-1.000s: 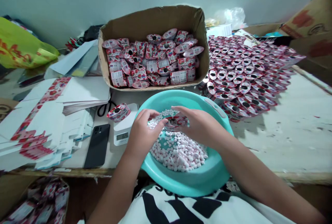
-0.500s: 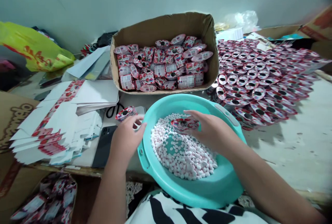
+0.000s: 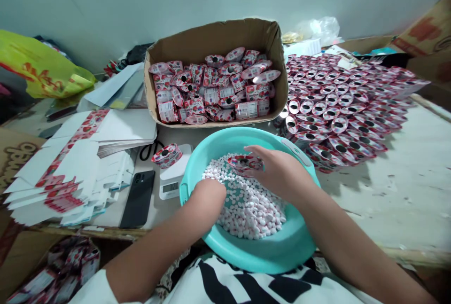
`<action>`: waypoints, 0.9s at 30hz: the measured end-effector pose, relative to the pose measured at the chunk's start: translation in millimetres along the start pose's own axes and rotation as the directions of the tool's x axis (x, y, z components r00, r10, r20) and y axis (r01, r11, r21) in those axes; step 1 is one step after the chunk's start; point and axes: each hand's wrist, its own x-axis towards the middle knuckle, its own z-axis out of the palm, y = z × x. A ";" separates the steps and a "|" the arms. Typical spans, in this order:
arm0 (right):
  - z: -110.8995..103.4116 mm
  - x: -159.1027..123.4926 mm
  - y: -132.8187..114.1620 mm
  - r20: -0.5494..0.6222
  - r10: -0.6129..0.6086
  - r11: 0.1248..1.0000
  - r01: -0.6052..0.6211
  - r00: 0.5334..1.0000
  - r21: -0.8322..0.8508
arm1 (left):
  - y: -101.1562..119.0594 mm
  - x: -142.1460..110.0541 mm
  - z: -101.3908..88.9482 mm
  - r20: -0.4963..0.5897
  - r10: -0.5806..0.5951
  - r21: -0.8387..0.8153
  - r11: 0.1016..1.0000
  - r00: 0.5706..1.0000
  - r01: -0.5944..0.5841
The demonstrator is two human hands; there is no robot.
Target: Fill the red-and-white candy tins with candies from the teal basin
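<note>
My right hand [image 3: 278, 170] is closed on a small red-and-white candy box [image 3: 243, 163], holding it over the teal basin [image 3: 299, 238] with its top facing up. Small white candies [image 3: 252, 217] cover much of the basin's floor. My left hand [image 3: 211, 196] is down inside the basin, left of the candies' middle; its fingers are hidden behind the back of the hand and blurred. Left of the basin, a white digital scale [image 3: 172, 179] carries another candy box [image 3: 167, 155]. A dark phone [image 3: 138, 200] lies beside the scale.
Behind the basin stands a cardboard box [image 3: 169, 43] full of candy boxes. Many upright boxes with dark round openings [image 3: 338, 106] crowd the right side. Stacked flat cartons [image 3: 70, 158] lie at left, near a yellow bag [image 3: 42, 69]. More boxes [image 3: 66, 271] fill a container below the table.
My left hand has moved from beside the scale rightward and down into the basin, uncovering the scale and phone. The right hand still holds its box. The view has shifted slightly.
</note>
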 end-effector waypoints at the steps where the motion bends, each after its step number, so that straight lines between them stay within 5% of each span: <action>1: -0.6 -0.1 -0.8 0.005 -0.003 1.000 0.003 1.000 0.010 | -0.6 2.0 1.5 0.001 0.009 -0.007 1.000 1.000 -0.009; 14: 0.8 0.3 -1.1 0.022 -0.014 0.999 0.013 1.000 0.035 | -0.1 -19.1 -5.6 -0.097 0.040 0.040 0.999 0.994 -0.037; 21: -0.5 1.5 -1.2 0.040 -0.027 0.999 0.025 0.999 0.048 | -4.3 -7.1 9.6 0.111 0.032 0.001 0.999 0.993 -0.033; 27: -2.6 4.3 -2.5 0.072 -0.009 0.999 0.006 0.997 0.045 | -12.7 3.7 12.4 0.033 0.056 -0.056 0.997 0.998 -0.054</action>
